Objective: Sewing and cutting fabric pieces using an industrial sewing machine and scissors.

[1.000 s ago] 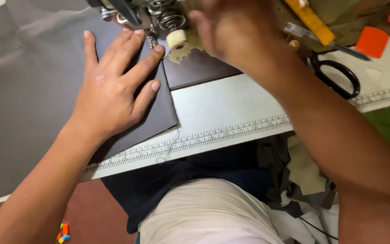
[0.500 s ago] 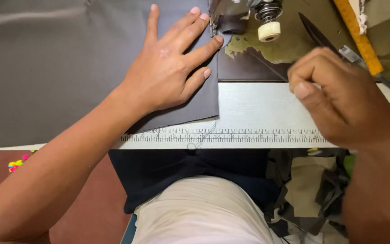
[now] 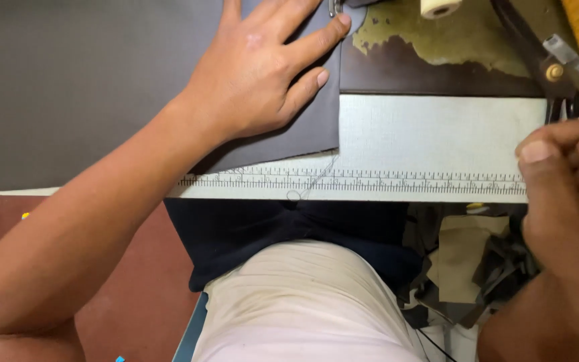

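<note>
At 12 o'clock on table (image 3: 430,141): our left hand (image 3: 256,80) flat on grey fabric (image 3: 102,87), fingers spread, pressing it down. At 3 o'clock: our right hand (image 3: 564,194) curled beside black scissors (image 3: 557,100); whether it grips anything, we cannot tell. Cream spool (image 3: 440,7) at 1 o'clock.

Evenly, softly lit from above; faint shadow beneath left hand (image 3: 259,74) on grey fabric (image 3: 82,87). Right hand (image 3: 567,201) near, blurred. No glare; sharp centrally.

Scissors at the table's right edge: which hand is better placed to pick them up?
Probably the right hand: it is curled beside the scissors, while the left hand lies flat on the grey fabric.
</note>
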